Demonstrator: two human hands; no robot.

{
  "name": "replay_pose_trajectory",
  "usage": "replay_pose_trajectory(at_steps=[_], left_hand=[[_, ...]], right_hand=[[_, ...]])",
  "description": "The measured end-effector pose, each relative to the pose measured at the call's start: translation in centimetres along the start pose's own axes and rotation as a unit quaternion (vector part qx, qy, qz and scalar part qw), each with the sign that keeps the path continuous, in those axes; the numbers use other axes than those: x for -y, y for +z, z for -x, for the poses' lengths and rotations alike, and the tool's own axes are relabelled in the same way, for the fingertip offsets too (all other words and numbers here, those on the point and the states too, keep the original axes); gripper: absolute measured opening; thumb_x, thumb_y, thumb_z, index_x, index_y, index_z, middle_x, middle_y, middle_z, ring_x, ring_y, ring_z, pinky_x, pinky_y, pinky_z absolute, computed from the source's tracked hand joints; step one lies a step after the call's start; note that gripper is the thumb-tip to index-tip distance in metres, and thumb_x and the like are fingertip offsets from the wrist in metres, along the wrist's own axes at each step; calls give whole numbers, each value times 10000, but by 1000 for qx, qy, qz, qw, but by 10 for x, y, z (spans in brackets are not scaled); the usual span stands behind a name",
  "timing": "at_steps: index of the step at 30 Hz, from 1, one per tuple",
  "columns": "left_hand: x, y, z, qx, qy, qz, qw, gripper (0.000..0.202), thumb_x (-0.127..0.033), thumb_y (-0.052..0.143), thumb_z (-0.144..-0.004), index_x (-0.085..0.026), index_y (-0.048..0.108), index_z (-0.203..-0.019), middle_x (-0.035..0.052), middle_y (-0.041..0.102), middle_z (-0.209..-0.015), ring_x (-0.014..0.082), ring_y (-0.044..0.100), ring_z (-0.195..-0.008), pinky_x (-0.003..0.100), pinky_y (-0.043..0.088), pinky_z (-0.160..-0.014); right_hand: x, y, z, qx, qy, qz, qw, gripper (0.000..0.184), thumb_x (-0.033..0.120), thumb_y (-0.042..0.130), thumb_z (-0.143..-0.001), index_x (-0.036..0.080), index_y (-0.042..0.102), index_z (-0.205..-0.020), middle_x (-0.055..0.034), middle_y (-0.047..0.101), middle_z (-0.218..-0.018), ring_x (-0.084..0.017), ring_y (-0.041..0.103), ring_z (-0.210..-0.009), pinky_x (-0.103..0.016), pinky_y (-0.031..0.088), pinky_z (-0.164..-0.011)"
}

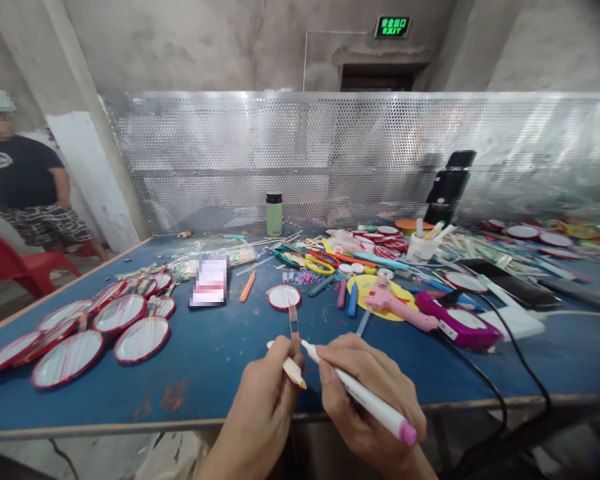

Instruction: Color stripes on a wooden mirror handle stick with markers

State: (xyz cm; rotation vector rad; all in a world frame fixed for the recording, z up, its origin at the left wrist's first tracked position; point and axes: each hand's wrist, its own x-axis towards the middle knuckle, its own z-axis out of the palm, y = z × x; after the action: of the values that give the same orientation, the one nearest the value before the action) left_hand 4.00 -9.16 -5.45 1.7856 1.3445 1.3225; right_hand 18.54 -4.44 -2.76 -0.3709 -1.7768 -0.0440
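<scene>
My left hand [270,393] is closed around the wooden stick handle [294,320] of a small round disc [284,297] with a red rim and a pale, shiny face. A cream marker [294,372] with an orange tip is also tucked in that hand. My right hand [373,387] grips a white marker [370,400] with a pink end. Its tip meets the stick just above my left fingers, where bands of colour show. To the left, several similar red-rimmed discs [67,359] lie in an overlapping group.
Behind the hands lie a phone [210,281], an orange marker [247,287], a blue marker [353,300] and a pink glue gun [403,307] over a yellow sheet [357,288]. A purple device [457,323] trails black cables. A green bottle [275,217] stands farther back. A person [25,177] stands at left.
</scene>
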Motion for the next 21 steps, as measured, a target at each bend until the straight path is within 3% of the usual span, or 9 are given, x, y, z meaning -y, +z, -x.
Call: replay_pose_trajectory(at_steps=[21], left_hand=[[-1, 0, 1, -8, -5, -2, 1000, 284, -358, 352, -1027, -221, 410, -785, -51, 491, -683, 114, 378, -603, 216, 269, -543]], right_hand=[[-1, 0, 0, 14, 0, -25, 1000, 161, 47, 583, -830, 154, 661, -921, -27, 698, -728, -131, 685, -662, -219, 541, -604]])
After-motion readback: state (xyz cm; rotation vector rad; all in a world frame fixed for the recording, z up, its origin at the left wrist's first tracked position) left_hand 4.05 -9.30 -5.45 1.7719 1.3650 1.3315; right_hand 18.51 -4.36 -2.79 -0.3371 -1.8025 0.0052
